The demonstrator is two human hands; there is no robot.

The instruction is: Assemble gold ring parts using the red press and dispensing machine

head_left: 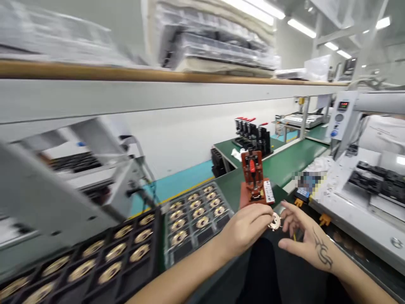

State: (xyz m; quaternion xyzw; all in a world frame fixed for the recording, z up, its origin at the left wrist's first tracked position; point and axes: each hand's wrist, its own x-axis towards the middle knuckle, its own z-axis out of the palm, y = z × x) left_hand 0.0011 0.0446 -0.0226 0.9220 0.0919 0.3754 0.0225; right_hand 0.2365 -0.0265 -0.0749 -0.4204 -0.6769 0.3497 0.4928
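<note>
– Nearest?
– Black tray [156, 236] of gold rings [103, 278], far left of red fixture [252, 177]; clear tray [185, 252] between.
– Hands?
– Left hand [245, 226] before fixture, pinching gold piece [274, 224]. Right hand [299, 230] front-right of fixture, fingers apart; contact unclear.

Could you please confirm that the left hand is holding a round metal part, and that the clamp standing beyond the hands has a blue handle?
Not quite: the head view shows that the handle is red, not blue. The rest is right: the left hand is holding a round metal part, and the clamp stands beyond the hands.
</note>
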